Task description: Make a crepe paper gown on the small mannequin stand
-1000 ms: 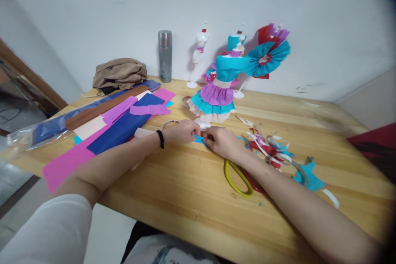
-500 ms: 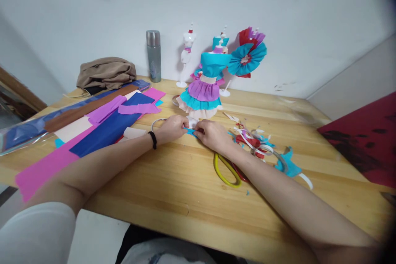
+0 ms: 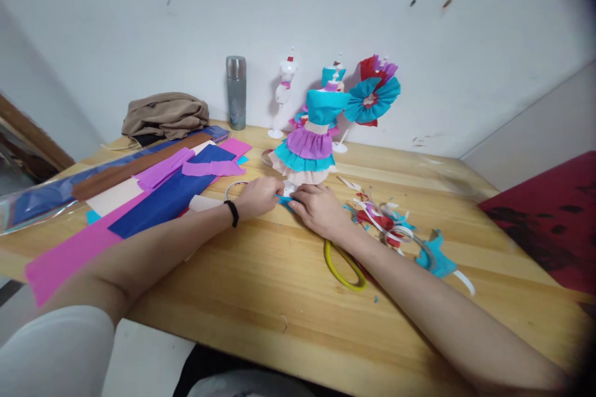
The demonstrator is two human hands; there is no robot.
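Observation:
Between my two hands is a small strip of blue crepe paper (image 3: 285, 200), low over the wooden table. My left hand (image 3: 261, 196), with a black band at the wrist, is closed on the strip's left end. My right hand (image 3: 319, 206) pinches its right end; the fingertips partly hide the paper. Just behind my hands stands a mini dress form (image 3: 319, 142) wearing a teal top and a tiered skirt in purple, teal and cream. Yellow-handled scissors (image 3: 344, 267) lie under my right forearm, their blades hidden.
Paper scraps (image 3: 382, 220) and a teal piece (image 3: 437, 257) lie to the right. Crepe sheets (image 3: 162, 198) spread across the left. At the back are a flask (image 3: 236, 93), a brown cloth (image 3: 165, 115), a white dress form (image 3: 285, 93) and a teal paper flower (image 3: 372, 100).
The view has tilted up slightly, so things sit lower in the picture. My right hand's fingers have flattened a little over the blue strip; both hands stay in place.

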